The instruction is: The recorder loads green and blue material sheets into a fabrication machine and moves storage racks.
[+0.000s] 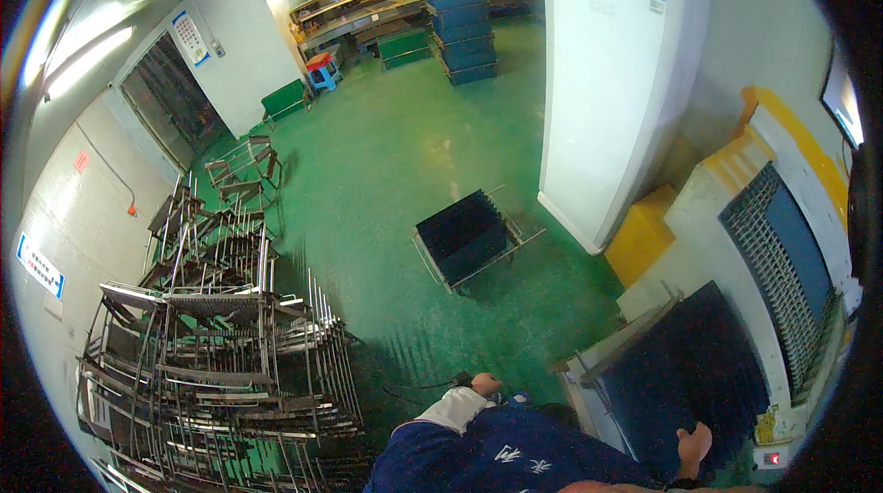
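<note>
Blue garment (515, 452) is filling the near edge; right hand (694, 447) is touching the dark panels (676, 373) beside the machine (685, 249), thumb standing up, other fingers' grip unclear; left hand (486, 384) is hanging near the waist, finger state not showing; uneven pushing could be tipping or scraping panels; floor rack (464, 240) is holding more dark sheets; blue crates (464, 38) are hiding their contents.

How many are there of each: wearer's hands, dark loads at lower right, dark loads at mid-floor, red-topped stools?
Wearer's hands: 2
Dark load at lower right: 1
Dark load at mid-floor: 1
Red-topped stool: 1
Total: 5
</note>
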Demonstrator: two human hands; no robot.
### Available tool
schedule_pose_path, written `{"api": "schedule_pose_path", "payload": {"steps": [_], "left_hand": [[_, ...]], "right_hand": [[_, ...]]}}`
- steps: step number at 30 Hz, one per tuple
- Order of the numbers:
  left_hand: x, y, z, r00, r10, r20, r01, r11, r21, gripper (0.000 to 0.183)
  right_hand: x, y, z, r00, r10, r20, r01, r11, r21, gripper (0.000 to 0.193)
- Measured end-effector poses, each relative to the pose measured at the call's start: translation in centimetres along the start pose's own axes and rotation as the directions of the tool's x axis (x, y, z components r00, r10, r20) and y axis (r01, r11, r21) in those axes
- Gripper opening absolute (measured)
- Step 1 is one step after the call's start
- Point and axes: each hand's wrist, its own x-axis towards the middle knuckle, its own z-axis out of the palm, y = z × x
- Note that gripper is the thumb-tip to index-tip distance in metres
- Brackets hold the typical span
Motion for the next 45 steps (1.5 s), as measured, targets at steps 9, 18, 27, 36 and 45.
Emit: {"api": "schedule_pose_path", "payload": {"steps": [9, 18, 27, 36, 45], "left_hand": [[0.8, -1.4, 0.4, 0.995, 0.058, -0.079, -0.058, 0.998, 0.012, 0.037], [1.3, -2.3, 0.3, 0.993, 0.085, -0.076, -0.083, 0.996, 0.035, 0.044], [1.2, -2.5, 0.3, 0.996, 0.052, -0.07, -0.051, 0.999, 0.009, 0.042], [1.4, -2.6, 0.4, 0.994, 0.068, -0.08, -0.063, 0.996, 0.062, 0.039], [2.6, -3.0, 0.8, 0.998, 0.034, -0.047, -0.032, 0.999, 0.042, 0.038]], "right_hand": [[-0.1, -1.4, -1.1, 0.999, -0.047, -0.026, 0.046, 0.999, -0.023, 0.04], [-0.5, -2.4, -1.9, 0.999, -0.022, -0.037, 0.021, 1.0, -0.023, 0.039], [-0.4, -2.9, -2.7, 0.997, 0.039, 0.061, -0.038, 0.999, -0.01, 0.044], [-0.6, -3.6, -3.0, 0.998, 0.051, 0.027, -0.052, 0.998, 0.04, 0.041], [0.2, -0.6, -0.2, 0.996, 0.035, 0.08, -0.036, 0.999, 0.012, 0.046]]}}
